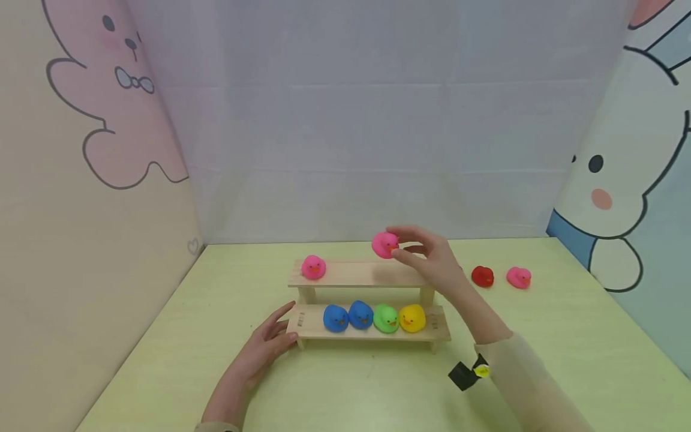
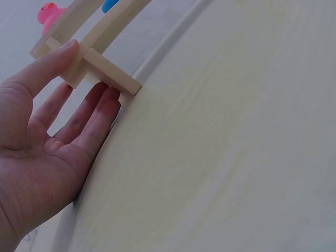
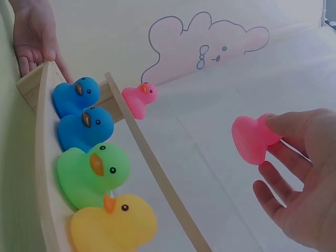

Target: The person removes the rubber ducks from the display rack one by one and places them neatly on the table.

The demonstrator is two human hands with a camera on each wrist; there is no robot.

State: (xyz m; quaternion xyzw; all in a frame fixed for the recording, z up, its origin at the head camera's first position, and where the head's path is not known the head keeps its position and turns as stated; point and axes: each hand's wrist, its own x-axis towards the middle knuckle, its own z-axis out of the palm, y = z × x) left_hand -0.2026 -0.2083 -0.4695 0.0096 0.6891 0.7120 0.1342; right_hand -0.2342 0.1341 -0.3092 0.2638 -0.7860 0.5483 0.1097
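Note:
Above the upper board of a two-tier wooden stand (image 1: 367, 333), my right hand (image 1: 429, 258) pinches a pink rubber duck (image 1: 385, 245) between thumb and fingers. The right wrist view shows that pink duck (image 3: 251, 140) held clear of the boards. My left hand (image 1: 264, 345) holds the left end of the lower board, its thumb (image 2: 55, 60) at the board's edge and its fingers by the leg. On the lower tier sit two blue ducks (image 1: 336, 318), a green duck (image 1: 385, 318) and a yellow duck (image 1: 412, 318). Another pink duck (image 1: 314, 267) sits at the upper tier's left end.
Right of the stand, a red duck (image 1: 483, 276) and a further pink duck (image 1: 519, 278) lie on the pale green table (image 1: 345, 390). A black piece with a yellow spot (image 1: 464, 375) shows by the right sleeve. White cloth (image 1: 367, 132) hangs behind, between side panels with cartoon animals.

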